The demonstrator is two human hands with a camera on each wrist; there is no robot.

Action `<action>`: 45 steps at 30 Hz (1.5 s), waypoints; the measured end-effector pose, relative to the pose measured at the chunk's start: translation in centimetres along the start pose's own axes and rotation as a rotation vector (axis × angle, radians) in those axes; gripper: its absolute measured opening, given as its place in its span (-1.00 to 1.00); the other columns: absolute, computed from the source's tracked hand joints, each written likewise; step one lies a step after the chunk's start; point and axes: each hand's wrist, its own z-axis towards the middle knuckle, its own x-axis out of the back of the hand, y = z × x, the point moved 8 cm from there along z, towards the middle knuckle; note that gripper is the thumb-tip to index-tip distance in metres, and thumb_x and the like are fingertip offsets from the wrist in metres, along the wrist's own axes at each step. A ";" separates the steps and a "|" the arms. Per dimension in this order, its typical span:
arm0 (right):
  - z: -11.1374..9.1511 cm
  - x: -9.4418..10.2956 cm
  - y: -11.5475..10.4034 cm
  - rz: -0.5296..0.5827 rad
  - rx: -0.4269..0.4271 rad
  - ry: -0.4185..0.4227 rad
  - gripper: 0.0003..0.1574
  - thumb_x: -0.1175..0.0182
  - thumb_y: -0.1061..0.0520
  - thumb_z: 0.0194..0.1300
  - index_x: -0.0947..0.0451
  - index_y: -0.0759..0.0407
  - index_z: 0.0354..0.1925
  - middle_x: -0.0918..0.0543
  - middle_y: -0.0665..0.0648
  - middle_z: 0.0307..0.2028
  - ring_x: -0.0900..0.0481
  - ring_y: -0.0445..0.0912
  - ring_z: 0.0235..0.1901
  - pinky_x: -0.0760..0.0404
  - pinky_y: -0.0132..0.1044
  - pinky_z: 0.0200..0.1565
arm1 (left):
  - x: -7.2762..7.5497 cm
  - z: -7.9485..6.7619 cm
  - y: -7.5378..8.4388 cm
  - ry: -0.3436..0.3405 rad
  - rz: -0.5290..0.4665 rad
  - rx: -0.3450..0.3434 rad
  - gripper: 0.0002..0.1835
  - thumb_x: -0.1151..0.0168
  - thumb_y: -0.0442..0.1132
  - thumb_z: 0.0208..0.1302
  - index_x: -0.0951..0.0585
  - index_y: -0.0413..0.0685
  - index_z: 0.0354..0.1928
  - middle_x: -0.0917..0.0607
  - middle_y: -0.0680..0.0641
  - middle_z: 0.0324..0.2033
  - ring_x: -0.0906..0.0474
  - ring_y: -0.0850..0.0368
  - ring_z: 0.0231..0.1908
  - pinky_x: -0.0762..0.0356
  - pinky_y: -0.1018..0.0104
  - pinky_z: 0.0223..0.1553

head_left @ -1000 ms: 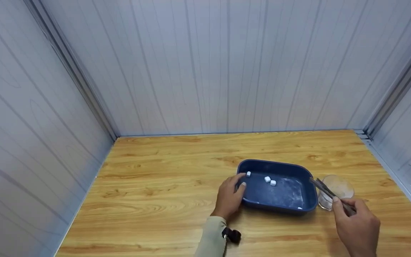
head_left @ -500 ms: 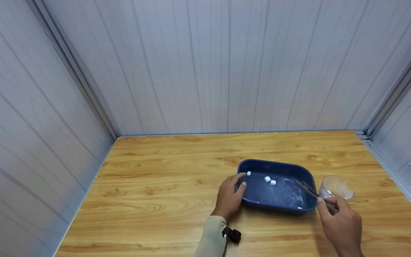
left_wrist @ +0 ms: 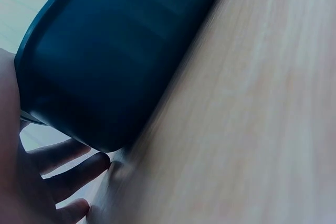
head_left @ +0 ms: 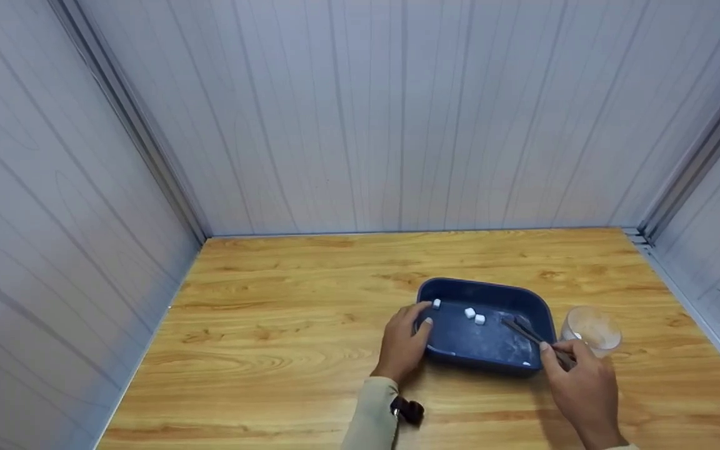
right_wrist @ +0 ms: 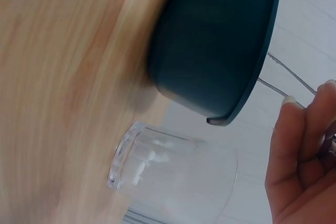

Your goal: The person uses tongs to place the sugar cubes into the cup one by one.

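Observation:
A dark blue rectangular dish (head_left: 485, 337) holds several small white cubes; two of them (head_left: 475, 315) lie side by side near its middle and another cube (head_left: 437, 304) sits by the left end. My left hand (head_left: 402, 342) holds the dish's left end, thumb over the rim; its other fingers (left_wrist: 79, 177) reach along the outside. My right hand (head_left: 585, 387) pinches metal tweezers (head_left: 527, 332), whose parted tips point into the dish's right part with nothing visible between them. Right of the dish stands a clear glass (right_wrist: 178, 169) with white pieces at its bottom.
The wood-grain table (head_left: 285, 337) extends left of and behind the dish. Pale panel walls (head_left: 397, 125) rise at the back and both sides. A dark object (head_left: 409, 410) is strapped on the left wrist.
The right hand has moved left with the tweezers, from over the glass to over the dish's right part. The left hand and the visible cubes stay as they were.

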 end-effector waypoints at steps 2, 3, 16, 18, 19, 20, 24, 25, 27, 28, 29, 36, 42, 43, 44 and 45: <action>0.0 -0.3 -0.1 0.002 0.014 -0.004 -0.84 -0.31 0.07 0.07 -0.57 0.13 -0.47 -0.63 0.09 -0.50 -0.55 0.02 -0.47 -0.40 -0.10 -0.42 | 0.0 0.0 0.1 0.009 0.003 -0.020 -0.65 -0.11 -0.13 0.29 -0.54 0.17 0.12 -0.52 0.18 0.03 -0.40 0.23 0.08 -0.33 0.20 0.10; 0.0 -0.4 -0.1 0.004 0.017 -0.008 -0.84 -0.31 0.06 0.07 -0.57 0.12 -0.47 -0.63 0.09 -0.51 -0.54 0.01 -0.48 -0.39 -0.11 -0.43 | 0.0 0.0 0.2 0.011 0.005 -0.028 -0.65 -0.11 -0.13 0.29 -0.54 0.17 0.12 -0.52 0.17 0.03 -0.40 0.22 0.08 -0.34 0.20 0.10; 0.1 -1.5 -0.2 -0.025 0.015 -0.087 -0.74 -0.27 -0.03 0.13 -0.56 0.13 -0.42 -0.65 0.12 -0.47 -0.60 0.03 -0.40 -0.47 -0.04 -0.35 | -0.1 -0.1 0.0 0.000 0.006 -0.021 -0.64 -0.12 -0.14 0.28 -0.54 0.19 0.12 -0.50 0.20 0.07 -0.38 0.23 0.10 -0.32 0.20 0.11; 0.2 -1.8 -0.3 -0.026 0.023 -0.096 -0.74 -0.28 -0.03 0.13 -0.55 0.14 -0.42 -0.65 0.12 -0.47 -0.61 0.03 -0.40 -0.48 -0.03 -0.33 | -0.2 -0.1 0.0 -0.005 0.006 -0.013 -0.64 -0.12 -0.13 0.28 -0.53 0.20 0.13 -0.49 0.21 0.08 -0.37 0.24 0.11 -0.31 0.19 0.12; 0.3 -1.9 -0.3 -0.027 0.026 -0.100 -0.74 -0.28 -0.04 0.13 -0.55 0.14 -0.42 -0.65 0.12 -0.47 -0.61 0.03 -0.40 -0.49 -0.03 -0.33 | -0.2 -0.1 0.0 -0.005 0.005 -0.014 -0.64 -0.12 -0.13 0.28 -0.53 0.20 0.12 -0.49 0.21 0.08 -0.37 0.23 0.11 -0.31 0.19 0.12; 0.3 -2.0 -0.4 -0.028 0.026 -0.105 -0.73 -0.27 -0.04 0.13 -0.55 0.14 -0.43 -0.65 0.12 -0.47 -0.61 0.03 -0.40 -0.49 -0.03 -0.33 | -0.2 -0.1 0.0 -0.004 0.005 -0.013 -0.64 -0.12 -0.13 0.28 -0.53 0.20 0.12 -0.49 0.21 0.08 -0.37 0.23 0.11 -0.31 0.19 0.12; 0.5 -2.5 -0.4 -0.034 0.031 -0.116 -0.73 -0.27 -0.05 0.12 -0.55 0.13 -0.44 -0.65 0.12 -0.49 -0.60 0.03 -0.41 -0.47 -0.02 -0.34 | -0.1 0.0 0.1 0.005 0.007 -0.025 -0.64 -0.13 -0.15 0.26 -0.54 0.17 0.11 -0.50 0.19 0.08 -0.38 0.22 0.11 -0.31 0.20 0.12; 0.5 -2.6 -0.4 -0.033 0.035 -0.116 -0.74 -0.28 -0.05 0.12 -0.56 0.12 -0.45 -0.65 0.12 -0.49 -0.60 0.03 -0.42 -0.47 -0.02 -0.35 | 0.0 0.0 0.2 0.011 0.009 -0.033 -0.64 -0.13 -0.16 0.26 -0.54 0.16 0.11 -0.50 0.17 0.08 -0.38 0.21 0.10 -0.32 0.19 0.11; 0.6 -2.9 -0.4 -0.033 0.052 -0.114 -0.74 -0.28 -0.05 0.12 -0.55 0.12 -0.46 -0.64 0.11 -0.51 -0.60 0.02 -0.44 -0.46 -0.02 -0.38 | 0.1 0.0 0.3 0.022 0.011 -0.040 -0.64 -0.13 -0.18 0.25 -0.55 0.15 0.10 -0.51 0.16 0.07 -0.39 0.21 0.09 -0.32 0.20 0.11; 0.6 -2.9 -0.5 -0.030 0.062 -0.110 -0.74 -0.28 -0.04 0.11 -0.55 0.11 -0.46 -0.64 0.11 -0.52 -0.59 0.02 -0.45 -0.46 -0.02 -0.40 | 0.1 0.0 0.3 0.029 0.011 -0.044 -0.64 -0.13 -0.18 0.25 -0.55 0.14 0.10 -0.51 0.15 0.07 -0.39 0.20 0.09 -0.33 0.19 0.11; 0.6 -3.0 -0.6 -0.026 0.075 -0.107 -0.75 -0.29 -0.03 0.11 -0.55 0.11 -0.46 -0.64 0.10 -0.53 -0.60 0.02 -0.47 -0.46 -0.02 -0.41 | 0.2 0.0 0.4 0.034 0.008 -0.047 -0.64 -0.14 -0.19 0.24 -0.56 0.14 0.10 -0.51 0.14 0.08 -0.40 0.20 0.09 -0.33 0.19 0.10; 0.6 -3.7 -0.8 -0.030 0.108 -0.110 -0.75 -0.31 -0.01 0.09 -0.55 0.14 -0.46 -0.64 0.12 -0.56 -0.60 0.02 -0.53 -0.49 0.01 -0.47 | 0.6 -0.1 0.6 0.064 -0.024 -0.069 -0.59 -0.14 -0.32 0.14 -0.59 0.11 0.06 -0.52 0.08 0.08 -0.41 0.18 0.09 -0.36 0.18 0.09; 0.5 -4.1 -1.1 -0.064 0.097 -0.152 -0.74 -0.29 -0.02 0.10 -0.55 0.15 -0.45 -0.65 0.13 -0.52 -0.60 0.03 -0.49 -0.50 0.02 -0.44 | 0.8 -0.3 0.5 0.074 -0.028 -0.088 -0.56 -0.14 -0.38 0.07 -0.60 0.09 0.04 -0.53 0.04 0.08 -0.41 0.17 0.10 -0.37 0.18 0.09; 0.5 -4.2 -1.2 -0.068 0.100 -0.155 -0.74 -0.29 -0.02 0.10 -0.55 0.15 -0.45 -0.65 0.13 -0.51 -0.61 0.03 -0.49 -0.51 0.02 -0.44 | 0.8 -0.3 0.5 0.073 -0.031 -0.092 -0.56 -0.14 -0.38 0.06 -0.60 0.08 0.04 -0.53 0.04 0.08 -0.40 0.17 0.10 -0.36 0.18 0.09; 0.5 -4.1 -1.2 -0.071 0.103 -0.157 -0.74 -0.29 -0.02 0.11 -0.55 0.15 -0.44 -0.66 0.14 -0.50 -0.61 0.04 -0.48 -0.51 0.03 -0.43 | 0.8 -0.3 0.5 0.074 -0.033 -0.096 -0.56 -0.15 -0.39 0.06 -0.60 0.07 0.04 -0.53 0.03 0.08 -0.40 0.17 0.10 -0.36 0.18 0.09; 0.5 -4.1 -1.3 -0.074 0.106 -0.158 -0.74 -0.29 -0.02 0.11 -0.56 0.15 -0.44 -0.66 0.14 -0.50 -0.61 0.04 -0.48 -0.51 0.03 -0.44 | 0.8 -0.2 0.5 0.074 -0.034 -0.100 -0.55 -0.15 -0.39 0.05 -0.60 0.07 0.04 -0.53 0.03 0.08 -0.40 0.17 0.10 -0.36 0.19 0.10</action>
